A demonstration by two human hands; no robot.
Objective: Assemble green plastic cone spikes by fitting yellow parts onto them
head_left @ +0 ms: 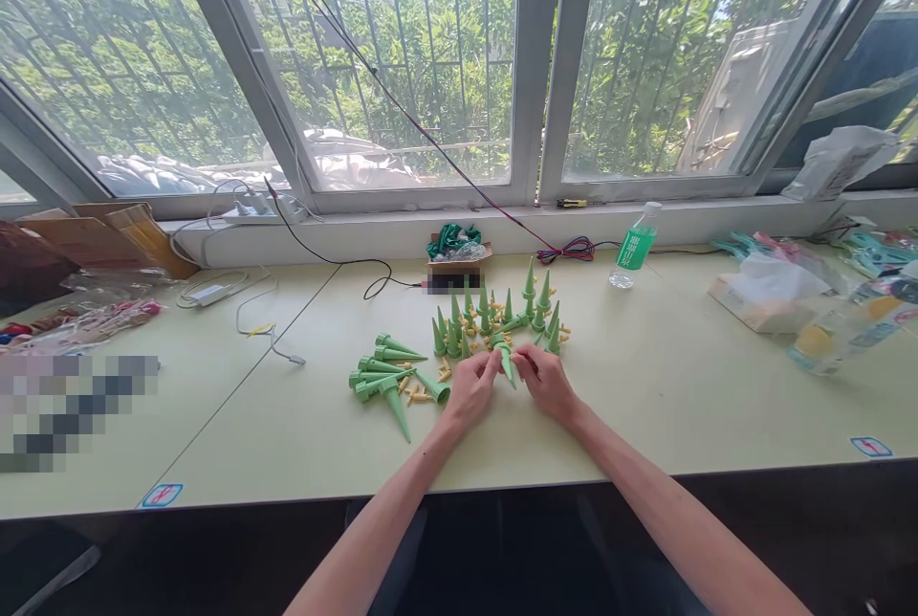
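Observation:
Near the table's front, my left hand (474,388) is closed around a green plastic spike (506,365), whose pointed end tilts down toward me. My right hand (548,381) is beside it with fingers pinched together; whether anything small is between them is hidden. Just beyond my hands, several green spikes (453,339) stand point up, with small yellow plastic pieces (445,369) scattered among them. On the left, more green spikes (376,369) lie on their sides in a loose pile, with further yellow pieces (414,394) next to them.
Behind the spikes sits a small box (459,264) with green material. A water bottle (632,248) stands right of a coiled cable (570,251). A tissue box (764,296) and another bottle (846,334) are at right. Cables (269,334) and packaged goods lie left.

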